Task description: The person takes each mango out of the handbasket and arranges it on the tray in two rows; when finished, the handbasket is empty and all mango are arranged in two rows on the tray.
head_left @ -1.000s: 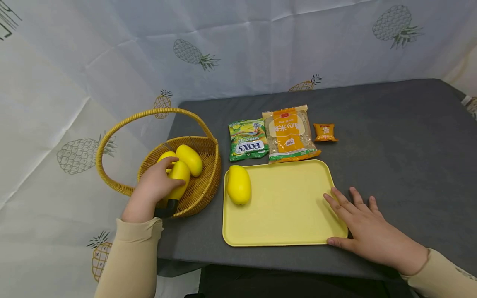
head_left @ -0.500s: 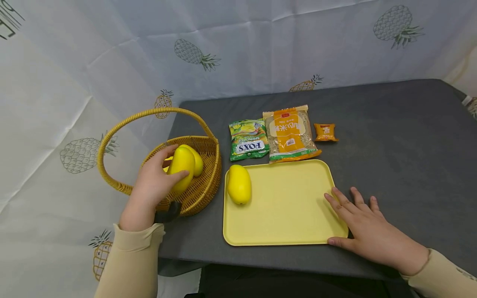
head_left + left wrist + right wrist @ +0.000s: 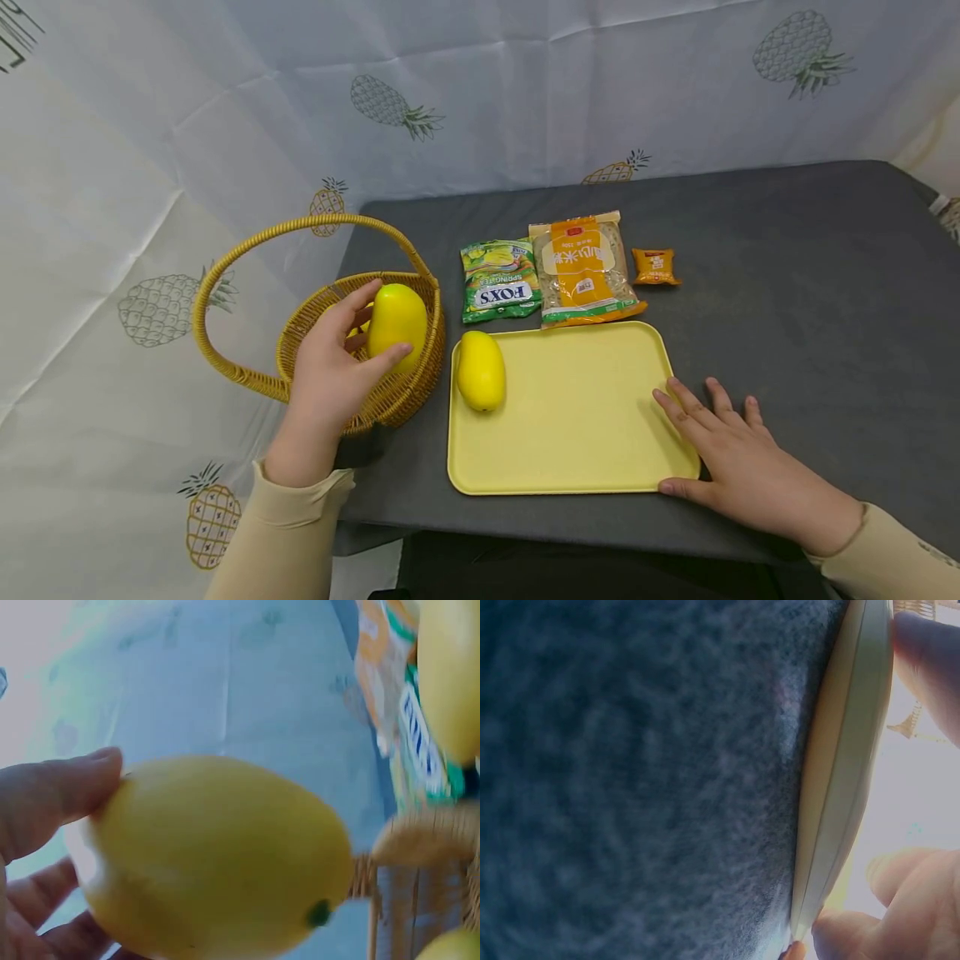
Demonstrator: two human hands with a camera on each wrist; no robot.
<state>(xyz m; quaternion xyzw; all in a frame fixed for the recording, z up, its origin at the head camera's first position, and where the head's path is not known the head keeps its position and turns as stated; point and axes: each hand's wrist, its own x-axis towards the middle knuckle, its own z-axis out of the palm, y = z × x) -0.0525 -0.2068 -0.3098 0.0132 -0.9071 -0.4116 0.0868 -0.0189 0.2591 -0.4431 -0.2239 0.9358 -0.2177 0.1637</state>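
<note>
My left hand (image 3: 330, 367) grips a yellow mango (image 3: 399, 325) between thumb and fingers, held over the wicker basket (image 3: 427, 367). In the left wrist view the same mango (image 3: 217, 855) fills the middle, a green spot at its end. Inside the basket more yellow fruit shows, mostly hidden behind the hand. Another mango (image 3: 482, 372) lies on the left end of the yellow tray (image 3: 577, 417). My right hand (image 3: 738, 462) rests with fingers spread at the tray's right edge. Up close, the right wrist view has fingertips (image 3: 847, 934) touching the tray's rim (image 3: 847, 765).
Behind the tray lie a green FOX'S candy bag (image 3: 500, 282), a larger orange-and-clear food packet (image 3: 581, 268) and a small orange packet (image 3: 655, 267). The basket's tall arched handle (image 3: 300, 225) rises left of the tray. Dark grey cloth covers the table (image 3: 810, 292).
My left hand has lifted a mango from among the others in the basket and moved it to the right. The right hand and tray have stayed put.
</note>
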